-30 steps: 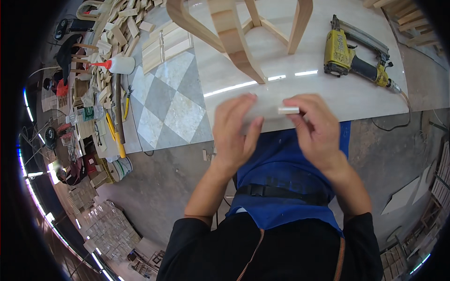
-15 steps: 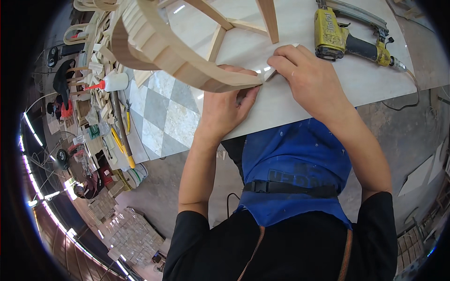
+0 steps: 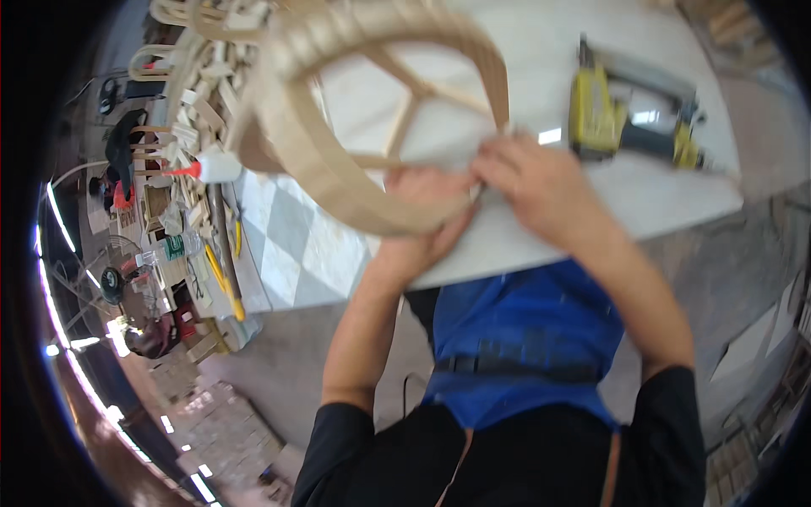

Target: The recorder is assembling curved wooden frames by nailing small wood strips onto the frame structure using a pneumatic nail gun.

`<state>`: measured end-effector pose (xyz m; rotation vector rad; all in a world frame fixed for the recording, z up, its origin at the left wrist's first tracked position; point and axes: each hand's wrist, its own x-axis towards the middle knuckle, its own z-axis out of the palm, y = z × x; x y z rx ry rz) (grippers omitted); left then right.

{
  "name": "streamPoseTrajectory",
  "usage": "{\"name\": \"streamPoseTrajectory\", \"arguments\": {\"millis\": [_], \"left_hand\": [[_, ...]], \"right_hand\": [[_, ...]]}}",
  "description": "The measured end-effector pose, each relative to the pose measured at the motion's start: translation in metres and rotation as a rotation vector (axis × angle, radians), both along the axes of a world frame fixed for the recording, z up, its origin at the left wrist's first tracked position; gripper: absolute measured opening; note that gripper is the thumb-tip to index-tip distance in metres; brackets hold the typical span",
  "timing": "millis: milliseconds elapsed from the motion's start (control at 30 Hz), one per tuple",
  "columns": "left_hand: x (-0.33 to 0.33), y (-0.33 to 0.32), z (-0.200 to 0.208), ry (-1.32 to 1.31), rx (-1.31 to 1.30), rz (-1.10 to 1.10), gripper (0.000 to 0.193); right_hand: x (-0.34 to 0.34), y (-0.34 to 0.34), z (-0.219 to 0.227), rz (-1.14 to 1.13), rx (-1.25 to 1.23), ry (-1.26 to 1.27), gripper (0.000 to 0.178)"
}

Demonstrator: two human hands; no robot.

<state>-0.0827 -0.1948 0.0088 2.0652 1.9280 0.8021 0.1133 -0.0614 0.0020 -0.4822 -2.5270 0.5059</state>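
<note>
A curved, pale wooden frame [image 3: 314,160], like a bent chair rail, stands over the table in front of me, with straight legs or struts behind it. My left hand [image 3: 429,183] is closed around its lower curved end, fingers behind the wood and thumb at the near side. Right beside that end, my right hand [image 3: 534,182] has its fingers pinched together, close to the left fingertips. Whatever lies between the right fingers is hidden by blur. To the right of it rests a yellow and black nail gun [image 3: 594,114] on the tabletop.
The pale table [image 3: 667,190] carries a grey-and-white checkered panel [image 3: 283,232] on its left. Beyond that are a white glue bottle [image 3: 221,167] with a red tip, heaped small wood pieces [image 3: 198,110], and a yellow-handled tool [image 3: 221,275].
The view has shifted, so table and tools sit lower in it. The wooden frame has turned, showing more of its loop. Both hands stay at its end; a pale piece by the right fingers no longer shows.
</note>
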Motion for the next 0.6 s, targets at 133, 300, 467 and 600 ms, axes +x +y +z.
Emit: {"name": "streamPoseTrajectory", "arguments": {"millis": [133,300,467,600], "left_hand": [[-0.001,-0.014,0.035,-0.005,-0.020,0.001,0.031],[-0.003,-0.052,0.064,-0.233,0.011,0.046,0.037],[-0.002,-0.068,0.069,-0.302,-0.004,0.042,0.042],[0.003,-0.072,0.078,-0.292,0.014,0.045,0.043]], "right_hand": [[-0.001,-0.013,0.036,0.053,-0.036,-0.073,0.031],[-0.012,-0.039,0.082,0.100,-0.062,-0.027,0.033],[-0.012,-0.051,0.095,0.124,-0.074,-0.032,0.035],[-0.009,-0.059,0.098,0.119,-0.085,-0.054,0.036]]}}
